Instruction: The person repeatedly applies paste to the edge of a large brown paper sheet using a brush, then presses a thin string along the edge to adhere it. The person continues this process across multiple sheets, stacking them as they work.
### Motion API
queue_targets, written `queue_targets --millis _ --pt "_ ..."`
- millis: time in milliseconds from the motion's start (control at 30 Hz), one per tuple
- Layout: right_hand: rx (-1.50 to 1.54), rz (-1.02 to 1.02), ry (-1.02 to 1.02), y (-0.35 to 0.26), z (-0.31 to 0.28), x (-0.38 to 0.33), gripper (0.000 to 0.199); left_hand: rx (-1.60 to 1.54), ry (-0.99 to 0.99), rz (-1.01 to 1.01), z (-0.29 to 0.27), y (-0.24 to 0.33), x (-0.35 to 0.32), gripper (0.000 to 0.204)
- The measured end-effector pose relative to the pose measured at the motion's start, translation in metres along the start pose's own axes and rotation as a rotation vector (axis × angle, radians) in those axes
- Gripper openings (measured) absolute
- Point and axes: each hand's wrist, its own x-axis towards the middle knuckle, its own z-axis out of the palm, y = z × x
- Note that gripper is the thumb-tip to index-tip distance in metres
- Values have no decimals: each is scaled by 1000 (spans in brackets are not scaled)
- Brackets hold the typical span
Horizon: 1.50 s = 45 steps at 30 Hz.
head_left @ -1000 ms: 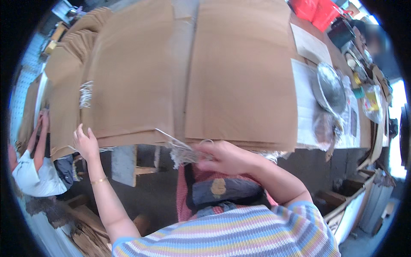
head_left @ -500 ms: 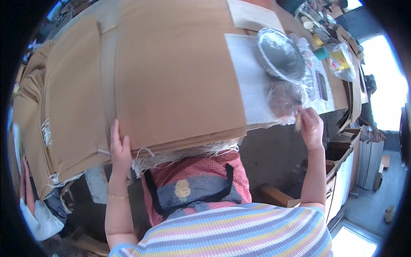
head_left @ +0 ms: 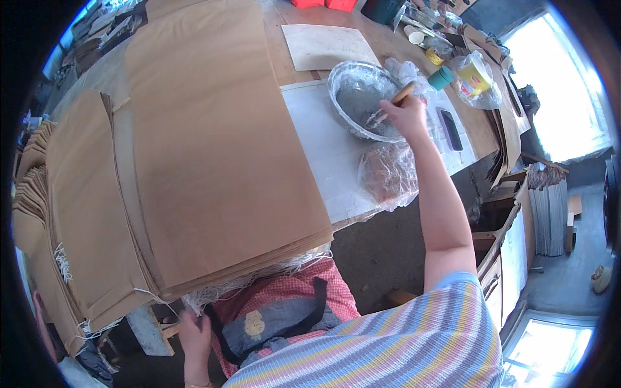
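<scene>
My right hand (head_left: 407, 116) is closed around the wooden handle of a brush (head_left: 402, 94), over a round bowl (head_left: 334, 97). The brush's pale head dips toward the grey, wet-looking contents of the bowl. My left hand (head_left: 194, 333) is low, below the front edge of a stack of brown paper sheets (head_left: 213, 142). Its fingers are drawn together at the white strings (head_left: 197, 299) hanging from under the stack; a strand runs to the fingertips. Just in front of the bowl sits a clear plastic bag (head_left: 388, 174) with something brownish inside.
More brown paper (head_left: 87, 194) lies folded at left. Right of the bowl are a phone (head_left: 451, 129), a teal-capped container (head_left: 441, 78) and a bagged yellow package (head_left: 475, 76). A pale board (head_left: 330, 46) lies behind. A wooden cabinet (head_left: 495, 271) stands at right.
My right hand has moved the brush from beside the plastic bag up over the bowl. My left hand has dropped from the stack's edge to the strings below. The view has turned.
</scene>
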Motion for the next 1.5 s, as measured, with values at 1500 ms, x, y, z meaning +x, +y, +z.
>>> queue_targets --millis 1500 --pt "339 -469 -618 -244 84 -264 8 363 453 531 -33 43 35 7"
